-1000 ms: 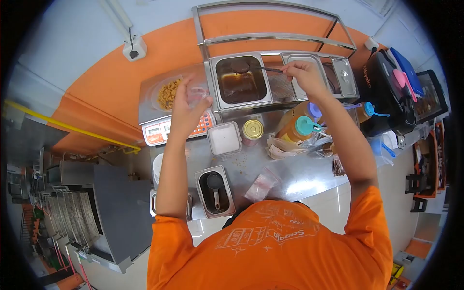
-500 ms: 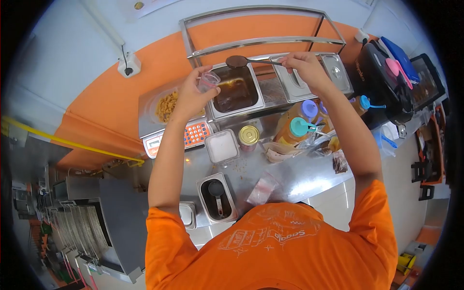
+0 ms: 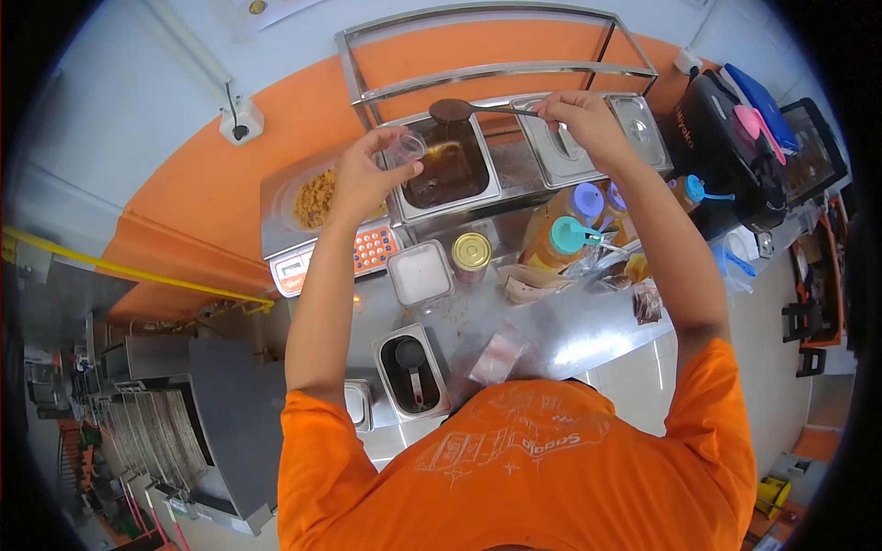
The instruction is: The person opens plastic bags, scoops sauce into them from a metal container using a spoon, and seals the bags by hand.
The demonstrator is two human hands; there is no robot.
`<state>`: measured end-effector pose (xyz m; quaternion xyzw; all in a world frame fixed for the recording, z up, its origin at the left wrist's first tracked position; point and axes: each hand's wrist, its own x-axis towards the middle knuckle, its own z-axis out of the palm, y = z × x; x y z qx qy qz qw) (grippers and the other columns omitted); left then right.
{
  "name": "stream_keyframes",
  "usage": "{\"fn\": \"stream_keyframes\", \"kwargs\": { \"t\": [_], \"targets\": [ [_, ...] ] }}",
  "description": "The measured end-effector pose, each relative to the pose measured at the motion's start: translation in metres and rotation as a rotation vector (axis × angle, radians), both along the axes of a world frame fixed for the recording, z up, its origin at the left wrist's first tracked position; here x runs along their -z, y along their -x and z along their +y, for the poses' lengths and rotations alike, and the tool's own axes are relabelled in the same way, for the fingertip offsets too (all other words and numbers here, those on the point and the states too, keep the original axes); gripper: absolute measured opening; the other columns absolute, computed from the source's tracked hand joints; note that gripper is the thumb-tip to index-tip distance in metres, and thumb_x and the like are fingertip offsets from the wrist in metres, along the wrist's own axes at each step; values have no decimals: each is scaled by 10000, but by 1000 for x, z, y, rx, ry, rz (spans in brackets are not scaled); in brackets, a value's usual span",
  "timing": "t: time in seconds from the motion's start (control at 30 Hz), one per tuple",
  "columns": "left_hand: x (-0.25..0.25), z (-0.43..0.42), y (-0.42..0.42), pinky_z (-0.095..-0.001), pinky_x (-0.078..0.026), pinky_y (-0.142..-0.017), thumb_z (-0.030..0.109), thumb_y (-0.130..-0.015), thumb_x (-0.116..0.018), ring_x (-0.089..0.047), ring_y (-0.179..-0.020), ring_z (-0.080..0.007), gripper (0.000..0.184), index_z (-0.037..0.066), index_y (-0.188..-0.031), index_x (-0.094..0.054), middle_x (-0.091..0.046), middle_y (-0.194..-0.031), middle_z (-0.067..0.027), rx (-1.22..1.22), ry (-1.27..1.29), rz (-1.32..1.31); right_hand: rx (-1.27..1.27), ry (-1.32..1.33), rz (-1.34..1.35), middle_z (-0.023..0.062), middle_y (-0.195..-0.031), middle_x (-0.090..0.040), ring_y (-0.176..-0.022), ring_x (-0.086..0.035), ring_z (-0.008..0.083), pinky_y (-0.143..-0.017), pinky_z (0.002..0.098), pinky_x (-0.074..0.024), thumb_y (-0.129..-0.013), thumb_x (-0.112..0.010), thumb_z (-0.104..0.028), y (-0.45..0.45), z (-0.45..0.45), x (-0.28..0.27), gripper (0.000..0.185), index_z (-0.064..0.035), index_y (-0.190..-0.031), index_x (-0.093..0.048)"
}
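My left hand (image 3: 372, 174) is closed around a small clear plastic cup (image 3: 405, 150), tilted toward the sauce pan's left side. My right hand (image 3: 583, 127) grips the handle of a dark ladle (image 3: 452, 112). The ladle's bowl hangs over the far edge of the steel pan (image 3: 497, 179), which holds brown sauce (image 3: 450, 170). Dark liquid seems to cling below the bowl. Right of the pan lies a steel lid (image 3: 549, 147). Crumbly brown food (image 3: 315, 197) sits on the scale's tray to the left.
An orange scale (image 3: 372, 248), a white tub (image 3: 420, 273) and a gold-lidded can (image 3: 471, 255) stand nearer me. Bottles with a teal cap (image 3: 570, 236) and a purple cap (image 3: 588, 199) are at the right. A narrow steel container (image 3: 390, 390) holds a black scoop.
The cup has turned, its mouth now facing more toward the pan. The ladle stays over the pan's far edge, with only a slight shift. Both hands keep their holds.
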<state>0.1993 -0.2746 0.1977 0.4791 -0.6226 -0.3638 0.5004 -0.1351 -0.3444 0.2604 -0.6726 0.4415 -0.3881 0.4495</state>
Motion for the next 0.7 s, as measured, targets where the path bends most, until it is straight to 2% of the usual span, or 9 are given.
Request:
{"fn": "stream_keyframes", "kwargs": {
  "t": [0.03,0.1,0.13,0.23,0.3,0.7],
  "targets": [
    [1,0,0,-347,-451,-1000,81,-700,-848,-593,-1158,-197,540,5,-1194,-645,-682,-1166,-100,-1,-3,0,-1,-3,0,32,-797,-654,-793,-555,101,-870,267,-391,-869,-618,-169,0,-1,2,183,-14,-806,-693],
    [2,-1,0,-345,-448,-1000,93,-699,-854,-593,-1160,-196,544,4,-1194,-647,-683,-1164,-100,-21,-16,16,-23,37,-5,-2,-711,-598,-704,-497,75,-690,241,-351,-859,-651,-229,1,-4,5,238,-21,-918,-751],
    [4,-3,-1,-345,-448,-1000,93,-699,-854,-593,-1160,-196,544,4,-1194,-647,-683,-1164,-100,-22,-17,16,-23,36,-4,-2,-711,-598,-704,-497,75,-690,241,-351,-859,-651,-229,1,-4,6,238,-21,-918,-751],
    [6,-6,-2,-340,-450,-997,90,-701,-858,-593,-1153,-188,557,-9,-1202,-637,-679,-1173,-106,-18,29,14,-35,44,-9,1,-711,-598,-710,-503,78,-706,242,-360,-861,-652,-228,0,-4,4,233,-18,-900,-744],
    [6,-6,-2,-332,-453,-993,83,-708,-858,-594,-1150,-188,577,-24,-1222,-617,-672,-1183,-120,-13,17,33,-24,4,25,29,-801,-654,-775,-544,93,-860,266,-394,-869,-622,-173,0,-2,1,181,-16,-829,-700],
    [4,-4,-2,-320,-484,-945,87,-730,-855,-611,-1107,-188,601,-44,-1250,-584,-671,-1157,-132,14,-12,94,-22,43,57,4,-738,-621,-819,-558,102,-937,291,-375,-868,-622,-186,-4,0,-1,195,-19,-847,-720]
  ]
}}
